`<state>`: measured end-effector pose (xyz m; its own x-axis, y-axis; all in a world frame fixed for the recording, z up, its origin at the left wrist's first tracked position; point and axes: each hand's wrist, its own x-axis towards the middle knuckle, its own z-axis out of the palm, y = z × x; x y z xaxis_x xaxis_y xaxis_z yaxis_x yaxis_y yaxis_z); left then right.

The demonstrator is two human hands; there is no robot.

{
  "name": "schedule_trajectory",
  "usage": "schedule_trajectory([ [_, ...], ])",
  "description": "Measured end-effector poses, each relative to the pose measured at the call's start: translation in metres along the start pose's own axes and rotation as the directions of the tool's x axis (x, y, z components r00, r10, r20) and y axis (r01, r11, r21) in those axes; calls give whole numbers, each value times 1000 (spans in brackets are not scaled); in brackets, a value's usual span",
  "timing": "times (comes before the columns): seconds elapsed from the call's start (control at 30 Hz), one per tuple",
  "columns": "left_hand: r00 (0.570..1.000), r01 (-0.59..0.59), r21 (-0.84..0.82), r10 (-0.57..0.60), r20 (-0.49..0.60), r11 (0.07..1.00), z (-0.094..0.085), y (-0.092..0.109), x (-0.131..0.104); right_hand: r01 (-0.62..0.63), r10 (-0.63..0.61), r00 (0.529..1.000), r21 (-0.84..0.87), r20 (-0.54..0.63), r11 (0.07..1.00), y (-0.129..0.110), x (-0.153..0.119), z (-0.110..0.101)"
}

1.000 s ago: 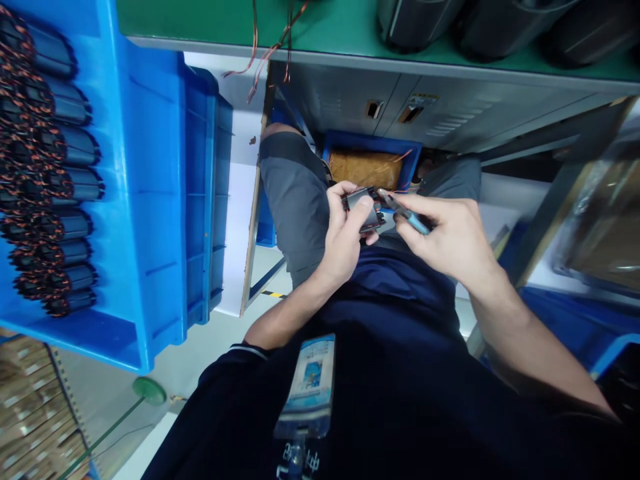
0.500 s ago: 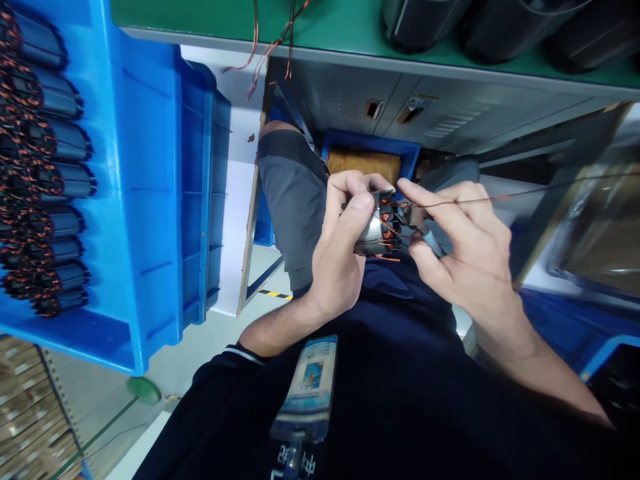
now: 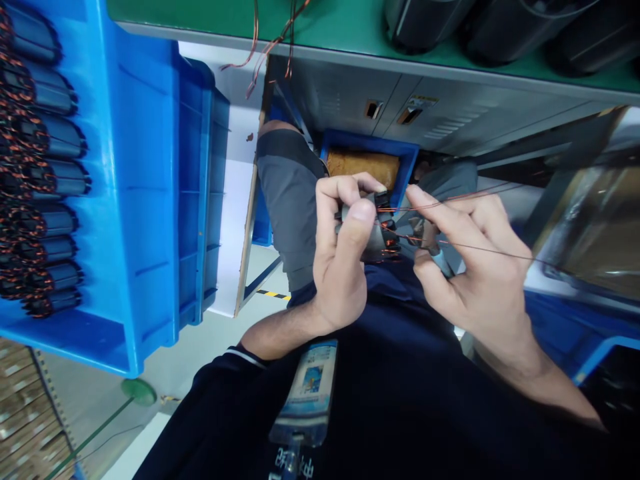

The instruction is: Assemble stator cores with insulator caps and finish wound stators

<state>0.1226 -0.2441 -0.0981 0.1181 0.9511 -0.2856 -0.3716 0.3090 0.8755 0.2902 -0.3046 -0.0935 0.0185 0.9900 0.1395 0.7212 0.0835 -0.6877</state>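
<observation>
In the head view my left hand [image 3: 345, 247] is closed around a motor stator [image 3: 388, 235], a grey cylinder with a black slotted end and copper windings. Its wound end faces right. My right hand [image 3: 475, 267] grips small pliers [image 3: 429, 236] with a light blue handle, their jaws just right of the windings. Thin copper wires [image 3: 493, 249] run from the stator past the jaws and across my right fingers. Whether the jaws pinch a wire is too small to tell.
Stacked blue crates [image 3: 150, 200] on the left hold rows of wound stators [image 3: 63, 177]. Above me, a green bench [image 3: 330, 30] carries black cylinders [image 3: 425, 23] and hanging copper wire ends [image 3: 265, 57]. Under it sits a blue bin [image 3: 411, 160] with a brown package [image 3: 360, 167].
My right hand and the pliers have moved slightly right and down, away from the stator. The stator has turned a little in my left hand, and the wires now spread apart.
</observation>
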Motion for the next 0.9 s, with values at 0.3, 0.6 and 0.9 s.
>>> schedule_trajectory([
  [0.3,989,-146,119,148,-11,982,2,-4,-6,-43,41,998,59,45,997,-11,0,-1],
  [0.6,976,-212,148,203,77,966,-4,-5,-14,-41,38,999,85,35,996,-14,-5,-5],
  [0.9,981,-190,53,188,46,980,-5,-10,-11,-3,-9,999,254,46,967,-9,-3,6],
])
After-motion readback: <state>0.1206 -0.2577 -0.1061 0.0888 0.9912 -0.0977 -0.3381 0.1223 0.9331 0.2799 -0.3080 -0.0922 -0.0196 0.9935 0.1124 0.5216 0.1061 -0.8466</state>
